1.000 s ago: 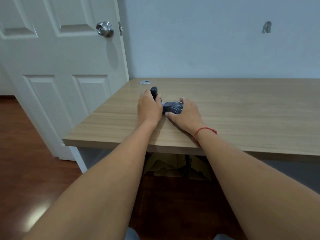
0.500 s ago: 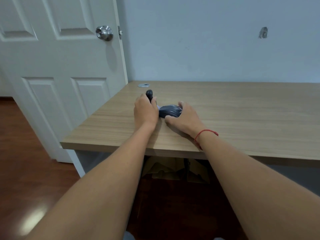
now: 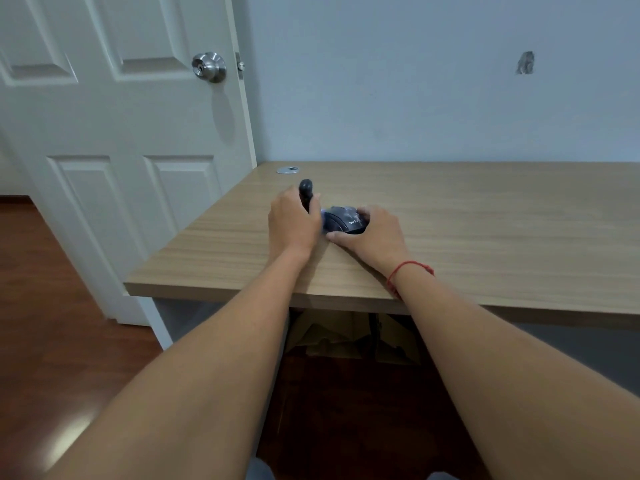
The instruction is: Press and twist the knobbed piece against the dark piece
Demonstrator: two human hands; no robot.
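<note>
A small dark grey device (image 3: 343, 220) with white lettering lies on the wooden desk (image 3: 485, 230). My right hand (image 3: 370, 233), a red string round its wrist, grips it from the right side. My left hand (image 3: 294, 221) is curled round a dark rounded handle (image 3: 306, 190) that sticks up just left of the device. How the handle joins the device is hidden by my fingers. Both hands sit near the desk's left part, a short way in from its front edge.
A round metal grommet (image 3: 287, 170) is set in the desk's far left corner. A white panelled door (image 3: 114, 161) with a steel knob (image 3: 209, 66) stands left of the desk. Folded cardboard (image 3: 346, 337) lies under the desk on the wooden floor. A pale wall rises behind.
Both hands keep their grip on the handle and device. The view has shifted slightly; the hands have barely moved on the desk.
</note>
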